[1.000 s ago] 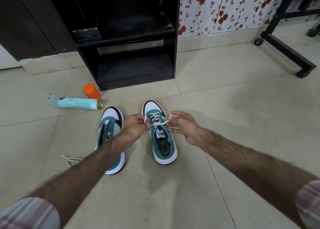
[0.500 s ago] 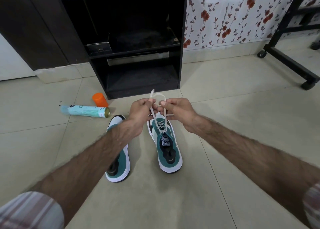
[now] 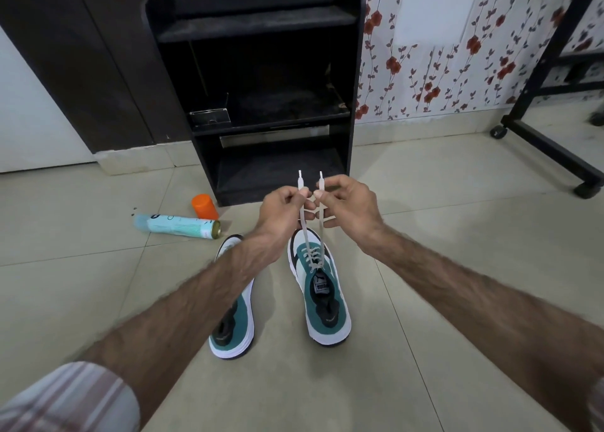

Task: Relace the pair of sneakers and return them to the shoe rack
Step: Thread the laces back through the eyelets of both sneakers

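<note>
Two green, white and black sneakers stand side by side on the tiled floor, toes toward the rack. The right sneaker [image 3: 322, 297] carries a white lace [image 3: 306, 235] crossed through its lower eyelets. Both lace ends run straight up from it, pulled taut. My left hand [image 3: 284, 214] pinches the left end and my right hand [image 3: 349, 206] pinches the right end, tips sticking up above the fingers. The left sneaker [image 3: 233, 327] is partly hidden under my left forearm; its lacing is not visible. The black shoe rack [image 3: 261, 104] stands just behind, its shelves holding no shoes.
A teal spray can [image 3: 178, 225] lies on its side left of the sneakers, with an orange cap [image 3: 205, 206] beside it. A black wheeled frame [image 3: 549, 144] stands at the right. Floral wallpaper and a dark door panel lie behind the rack.
Both hands rose from the right sneaker's eyelets and drew the lace ends upward until straight and taut. The view tilted up, showing more of the rack.
</note>
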